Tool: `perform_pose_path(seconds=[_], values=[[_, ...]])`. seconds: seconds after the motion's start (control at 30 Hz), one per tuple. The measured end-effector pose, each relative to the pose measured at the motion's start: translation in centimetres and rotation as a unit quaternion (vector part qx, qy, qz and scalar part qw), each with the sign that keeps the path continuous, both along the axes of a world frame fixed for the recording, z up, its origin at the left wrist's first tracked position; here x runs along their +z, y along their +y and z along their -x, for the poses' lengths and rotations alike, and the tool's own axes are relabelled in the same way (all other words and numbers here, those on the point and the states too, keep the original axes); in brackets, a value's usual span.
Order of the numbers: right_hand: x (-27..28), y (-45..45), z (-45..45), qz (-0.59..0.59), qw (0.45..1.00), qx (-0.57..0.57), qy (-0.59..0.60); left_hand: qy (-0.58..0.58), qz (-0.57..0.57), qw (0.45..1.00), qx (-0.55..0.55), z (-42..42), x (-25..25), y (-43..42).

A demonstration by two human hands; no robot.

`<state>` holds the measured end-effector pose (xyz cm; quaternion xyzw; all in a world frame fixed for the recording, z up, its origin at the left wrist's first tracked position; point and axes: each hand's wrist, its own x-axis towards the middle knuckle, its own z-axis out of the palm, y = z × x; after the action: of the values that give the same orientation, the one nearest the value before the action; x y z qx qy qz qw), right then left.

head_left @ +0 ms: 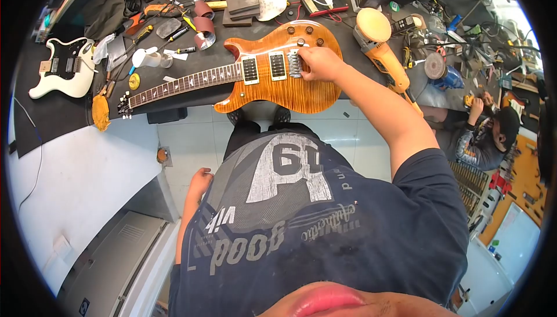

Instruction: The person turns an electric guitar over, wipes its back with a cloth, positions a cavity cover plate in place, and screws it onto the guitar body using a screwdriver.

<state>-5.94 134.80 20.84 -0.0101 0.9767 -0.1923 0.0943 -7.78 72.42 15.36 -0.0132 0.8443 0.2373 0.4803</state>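
An amber flame-top electric guitar (261,92) lies flat on the dark bench, its neck toward the left. At its bridge (294,63), my right hand (319,63) has its thumb and fingers closed on the metal part. Two pickups and several dark knobs sit around that hand on the body. My left hand (200,182) hangs low beside my shirt, away from the bench. Its fingers are curled, and what they hold, if anything, is too small to make out.
A white guitar body (67,67) lies at the bench's left end. Screwdrivers, a sandpaper roll (204,26) and wooden blocks (242,4) lie behind the guitar. A yellow polisher (386,62) stands at right. Another person (487,134) works at far right.
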Motion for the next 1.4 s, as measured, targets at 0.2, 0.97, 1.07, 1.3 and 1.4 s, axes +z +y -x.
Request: perform_pose_path(seconds=[0.2,0.97,1.07,1.3,1.4], values=[[-0.2,0.2,-0.4,0.006,1.000,-0.004,0.011,0.012,0.006,1.000,-0.010,-0.2,-0.8,0.9],[-13.7,-11.4,-27.7,0.533,0.470,-0.453,-0.538,0.044,0.000,0.992,-0.115,-0.7,-8.9,4.1],[-16.6,-10.8,-28.0,0.489,0.594,-0.368,-0.522,0.044,0.028,0.986,-0.157,0.4,-4.7,7.0],[-23.4,-8.3,-28.7,0.270,0.912,-0.010,-0.308,0.324,0.006,0.932,-0.160,4.0,0.2,12.9],[-25.1,-7.9,-29.2,0.222,0.942,0.009,-0.251,0.519,-0.097,0.829,-0.185,7.4,2.8,17.4]])
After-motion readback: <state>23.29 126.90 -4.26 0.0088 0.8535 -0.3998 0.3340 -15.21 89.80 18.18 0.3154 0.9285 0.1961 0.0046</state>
